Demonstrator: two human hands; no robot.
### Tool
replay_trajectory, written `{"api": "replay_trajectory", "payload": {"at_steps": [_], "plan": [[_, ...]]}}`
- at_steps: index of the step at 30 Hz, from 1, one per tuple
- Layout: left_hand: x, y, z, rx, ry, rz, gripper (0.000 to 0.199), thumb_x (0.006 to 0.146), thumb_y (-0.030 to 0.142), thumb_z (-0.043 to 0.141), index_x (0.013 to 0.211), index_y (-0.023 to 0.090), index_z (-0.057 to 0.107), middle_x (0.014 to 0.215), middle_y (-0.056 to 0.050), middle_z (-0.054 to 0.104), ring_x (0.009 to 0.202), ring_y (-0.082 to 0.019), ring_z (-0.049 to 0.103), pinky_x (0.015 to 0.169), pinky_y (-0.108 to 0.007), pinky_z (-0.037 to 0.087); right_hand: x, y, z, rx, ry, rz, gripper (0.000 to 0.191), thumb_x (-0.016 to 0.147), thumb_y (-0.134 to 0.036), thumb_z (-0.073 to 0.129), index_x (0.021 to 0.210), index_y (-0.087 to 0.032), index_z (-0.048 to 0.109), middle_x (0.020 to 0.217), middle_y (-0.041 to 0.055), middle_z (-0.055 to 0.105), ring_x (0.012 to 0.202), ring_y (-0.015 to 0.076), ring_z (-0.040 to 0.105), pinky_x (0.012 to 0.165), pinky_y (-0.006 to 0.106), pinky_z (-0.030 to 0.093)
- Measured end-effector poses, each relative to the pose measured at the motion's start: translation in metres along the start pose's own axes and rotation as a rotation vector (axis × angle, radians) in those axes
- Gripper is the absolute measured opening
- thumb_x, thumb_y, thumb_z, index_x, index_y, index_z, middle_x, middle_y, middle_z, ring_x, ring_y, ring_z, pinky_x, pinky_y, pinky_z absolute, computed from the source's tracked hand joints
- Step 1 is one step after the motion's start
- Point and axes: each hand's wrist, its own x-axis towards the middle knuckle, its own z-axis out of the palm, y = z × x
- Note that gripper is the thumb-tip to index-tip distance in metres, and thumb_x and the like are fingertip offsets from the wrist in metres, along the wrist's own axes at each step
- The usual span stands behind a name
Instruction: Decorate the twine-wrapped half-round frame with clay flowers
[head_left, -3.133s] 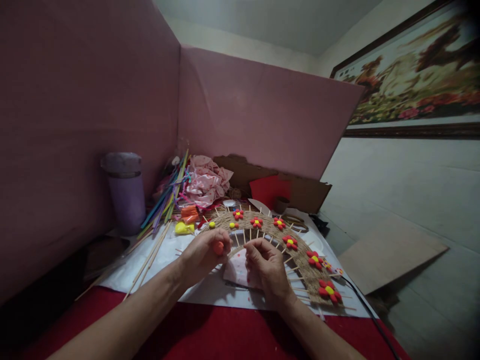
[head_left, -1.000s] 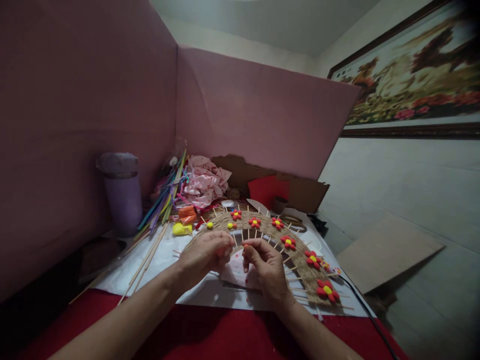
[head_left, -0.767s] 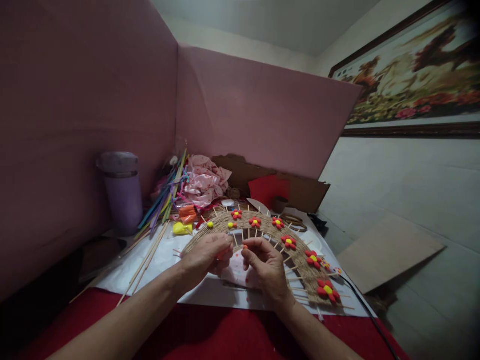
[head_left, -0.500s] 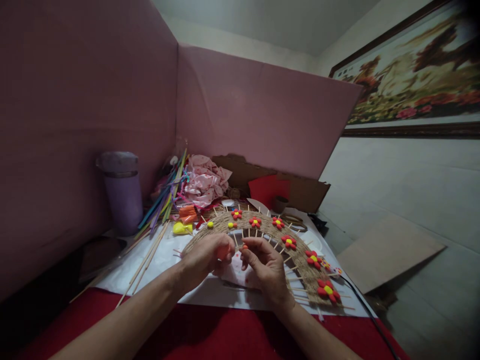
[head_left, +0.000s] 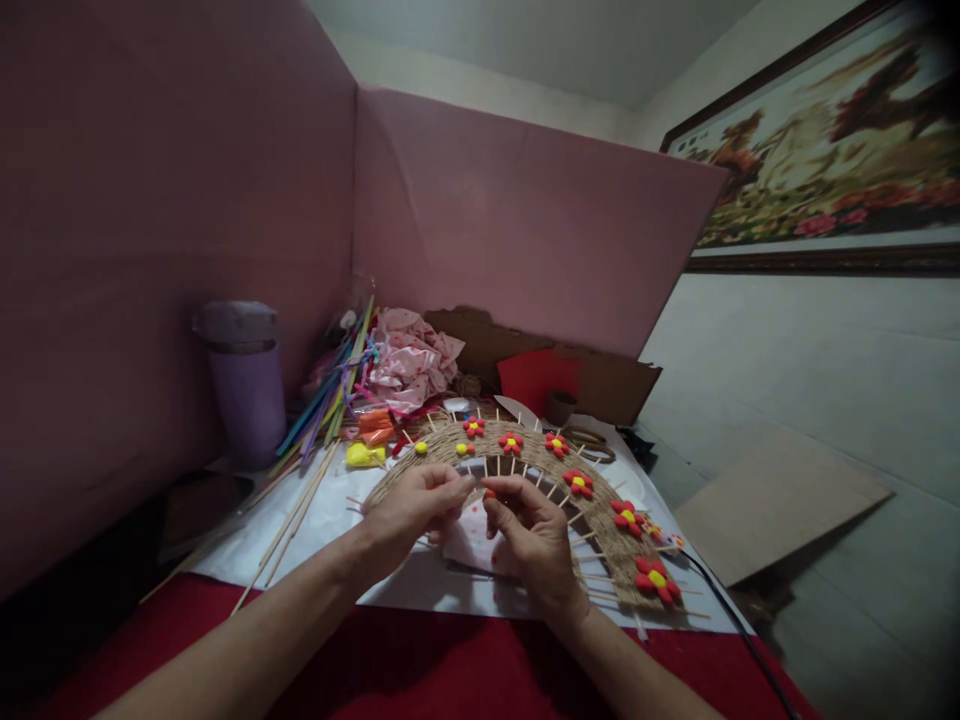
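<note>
A small orange-red piece of modelling clay is pinched between the thumb and fingertips of my right hand. Just to its left, my left hand is closed, its thumb and forefinger almost meeting the right fingertips; the orange clay seen in it earlier is now hidden by the fingers. Both hands hover over the inner edge of an arch wound with twine, with thin wooden sticks poking out along both edges. Red clay flowers with yellow centres sit along the arch. Toward its left lie a lone yellow dot and a yellow dot with one red petal.
Orange clay and yellow clay in wrappers lie left of the arch. Loose sticks, coloured pipe cleaners and a purple tumbler stand farther left. Behind are pink crumpled fabric and scissors. A black cable runs along the right.
My left hand has turned, bringing its thumb and forefinger together toward the right fingertips and covering the orange clay. My right hand stays nearly still with its small piece.
</note>
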Motion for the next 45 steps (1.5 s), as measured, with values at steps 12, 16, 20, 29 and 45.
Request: {"api": "replay_trajectory", "payload": {"at_steps": [12,16,20,29,45], "plan": [[0.0017,-0.0013,0.0035,0.323,0.092,0.043,0.036,0.068,0.048,0.065,0.065,0.014,0.055,0.043,0.006,0.042,0.038,-0.005,0.033,0.038,-0.019,0.023,-0.0072,-0.0037,-0.0017,-0.446,-0.114,-0.23,0.008,0.077,-0.015,0.06,0.084,-0.02,0.06,0.074,-0.0003,0.057,0.068,0.0133,0.052,0.062,0.025,0.043],[0.0027,-0.0021,-0.0007,0.19,0.049,0.024,0.035,0.068,0.047,0.065,0.067,0.014,0.055,0.043,0.007,0.041,0.038,-0.005,0.033,0.039,-0.019,0.025,-0.0059,-0.0057,-0.0016,-0.465,-0.084,-0.226,0.011,0.079,-0.019,0.061,0.09,-0.02,0.059,0.074,-0.0005,0.056,0.066,0.0133,0.051,0.061,0.025,0.042],[0.003,-0.0026,-0.0011,0.244,0.079,0.018,0.04,0.066,0.052,0.065,0.063,0.015,0.053,0.042,0.006,0.043,0.038,-0.006,0.035,0.039,-0.019,0.026,-0.005,-0.0066,-0.0024,-0.472,-0.1,-0.281,0.004,0.083,-0.021,0.057,0.082,-0.02,0.061,0.075,0.0009,0.056,0.067,0.0135,0.051,0.062,0.026,0.042],[0.0019,-0.0025,-0.0014,0.156,0.004,-0.018,0.037,0.068,0.049,0.066,0.062,0.014,0.053,0.044,0.006,0.04,0.039,-0.006,0.032,0.038,-0.019,0.023,-0.0056,-0.0096,-0.0023,-0.495,-0.099,-0.302,0.006,0.083,-0.022,0.057,0.087,-0.02,0.061,0.076,0.0021,0.056,0.067,0.0143,0.052,0.061,0.027,0.043],[0.0013,-0.0022,-0.0027,0.093,-0.017,-0.066,0.034,0.065,0.044,0.069,0.061,0.014,0.055,0.043,0.006,0.041,0.038,-0.005,0.03,0.037,-0.02,0.022,-0.0046,-0.0068,-0.0041,-0.488,-0.076,-0.316,0.006,0.084,-0.022,0.056,0.085,-0.021,0.062,0.078,0.0029,0.057,0.069,0.0149,0.053,0.062,0.027,0.044]]}}
